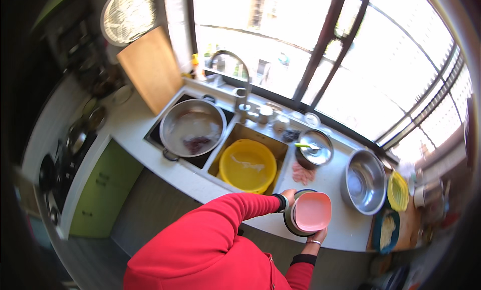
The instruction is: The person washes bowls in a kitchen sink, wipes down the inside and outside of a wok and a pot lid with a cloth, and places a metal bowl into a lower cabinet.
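Between my hands is a stack of dishes, with a square pink plastic dish on top and a darker round one showing at its edge below. My left hand grips the upper left rim of the stack. My right hand holds it from the lower right. The stack is over the front edge of the white countertop; whether it touches the counter I cannot tell. Just beyond lie pieces of raw pinkish meat on the counter. The lower dishes are mostly hidden.
A yellow basin sits in the right sink bowl, and a large two-handled pot rests over the left one. A lidded steel pot, a steel basin and a teal dish stand rightward. The faucet arches behind; a cutting board leans left.
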Tool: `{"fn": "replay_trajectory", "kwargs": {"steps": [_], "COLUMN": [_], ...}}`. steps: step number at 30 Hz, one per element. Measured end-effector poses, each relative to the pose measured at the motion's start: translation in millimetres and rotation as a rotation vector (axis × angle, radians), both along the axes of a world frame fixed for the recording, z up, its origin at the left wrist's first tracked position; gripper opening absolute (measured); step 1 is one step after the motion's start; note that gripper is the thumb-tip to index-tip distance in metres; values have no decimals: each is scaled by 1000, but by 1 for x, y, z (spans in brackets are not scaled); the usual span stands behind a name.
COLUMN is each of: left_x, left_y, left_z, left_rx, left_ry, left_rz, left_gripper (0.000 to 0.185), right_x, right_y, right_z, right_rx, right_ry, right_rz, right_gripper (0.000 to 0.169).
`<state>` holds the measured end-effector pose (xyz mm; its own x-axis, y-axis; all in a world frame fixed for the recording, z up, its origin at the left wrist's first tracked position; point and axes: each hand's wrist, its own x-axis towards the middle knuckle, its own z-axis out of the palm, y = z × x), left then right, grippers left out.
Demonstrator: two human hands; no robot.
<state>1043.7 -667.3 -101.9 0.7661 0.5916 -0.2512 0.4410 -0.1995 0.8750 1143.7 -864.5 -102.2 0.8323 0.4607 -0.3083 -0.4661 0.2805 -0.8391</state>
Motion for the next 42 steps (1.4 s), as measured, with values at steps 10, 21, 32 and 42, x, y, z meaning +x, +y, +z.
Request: {"fn": "replay_trajectory", "kwargs": {"steps": [10,21,32,42], "left_x": [-195,-504,-711,-780], "left_y": [79,175,224,322], "left_z": [74,86,27,44], "left_rx": [-28,54,53,-179], "left_ry": [-77,-51,-128,-49], "left_rz": [371,766,1056,1211], "left_gripper": [24,24,24,32], "right_x": [-123,-380,-579,-654], "right_y": [136,320,432,559], "right_z": [65,52,45,13], "right_rx": [128,82,-44,-76], "right_ry": [-68,138,115,121], "right_rz": [482,805,1108,1177], "right_gripper": [30,30,27,27]}}
